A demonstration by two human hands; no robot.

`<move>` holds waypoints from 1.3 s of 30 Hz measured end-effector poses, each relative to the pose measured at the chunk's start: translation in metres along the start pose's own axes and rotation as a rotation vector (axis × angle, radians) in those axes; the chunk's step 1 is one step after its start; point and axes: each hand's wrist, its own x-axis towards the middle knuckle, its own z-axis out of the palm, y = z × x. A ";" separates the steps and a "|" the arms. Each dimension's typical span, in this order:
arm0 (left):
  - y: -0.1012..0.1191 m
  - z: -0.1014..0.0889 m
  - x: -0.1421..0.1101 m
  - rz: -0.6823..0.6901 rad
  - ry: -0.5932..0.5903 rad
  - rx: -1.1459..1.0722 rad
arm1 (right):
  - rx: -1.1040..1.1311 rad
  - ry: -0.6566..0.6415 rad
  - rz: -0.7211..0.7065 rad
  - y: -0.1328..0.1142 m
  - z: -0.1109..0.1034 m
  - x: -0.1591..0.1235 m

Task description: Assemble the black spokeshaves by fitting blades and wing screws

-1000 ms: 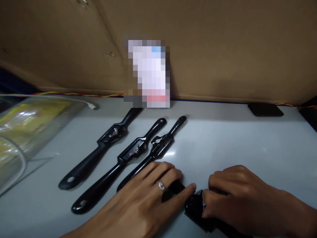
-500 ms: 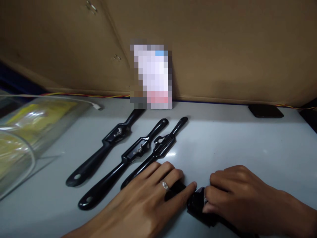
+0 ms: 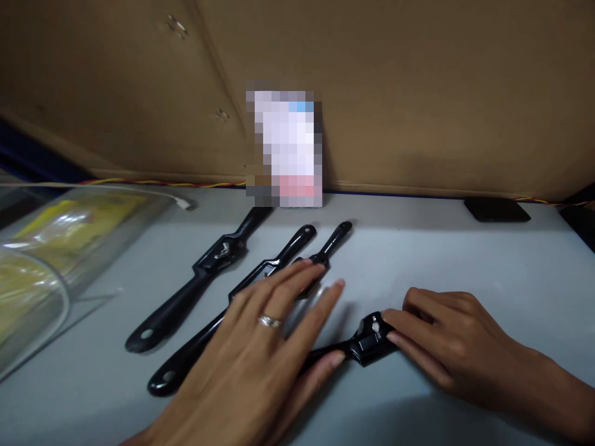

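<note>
A black spokeshave (image 3: 372, 341) lies on the table in front of me, its thumbscrew facing up. My right hand (image 3: 446, 347) has its fingers closed on the right end of this tool, hiding that handle. My left hand (image 3: 264, 334), with a ring on one finger, is spread out. Its thumb is by the tool's left handle; I cannot tell how firmly it touches. Three more black spokeshaves lie slanted side by side: one at the left (image 3: 171, 310), a middle one (image 3: 264, 266) and a smaller one (image 3: 334, 241). My left fingers partly cover the last two.
A clear plastic bag with yellow contents (image 3: 51, 248) and a white cable (image 3: 181, 202) lie at the left. A blurred-out upright card (image 3: 292, 148) leans on the cardboard wall (image 3: 418, 93). A flat black object (image 3: 497, 209) rests at the back right.
The held spokeshave has been turned and now shows its thumbscrew. My left hand has moved left and up, fingers spreading over the neighbouring tools. My right hand has shifted slightly up.
</note>
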 end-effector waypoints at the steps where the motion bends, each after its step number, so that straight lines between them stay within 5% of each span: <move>1: -0.002 0.001 -0.001 -0.037 0.002 0.023 | -0.011 -0.004 -0.001 0.000 0.000 0.000; 8: -0.004 0.011 -0.006 -0.061 -0.031 0.033 | -0.074 -0.065 -0.053 -0.005 -0.004 0.000; 14: 0.001 0.003 -0.002 0.178 -0.080 0.008 | 0.033 -0.071 -0.056 -0.005 -0.008 -0.002; 20: 0.001 -0.002 -0.003 0.314 -0.138 -0.071 | 0.109 0.098 0.074 0.010 -0.005 -0.001; 27: 0.007 -0.004 -0.007 0.261 -0.097 -0.102 | 0.058 -0.099 0.125 0.021 -0.003 0.001; 39: 0.002 -0.001 -0.005 0.164 -0.056 -0.063 | -0.612 -0.348 0.544 0.038 -0.023 0.000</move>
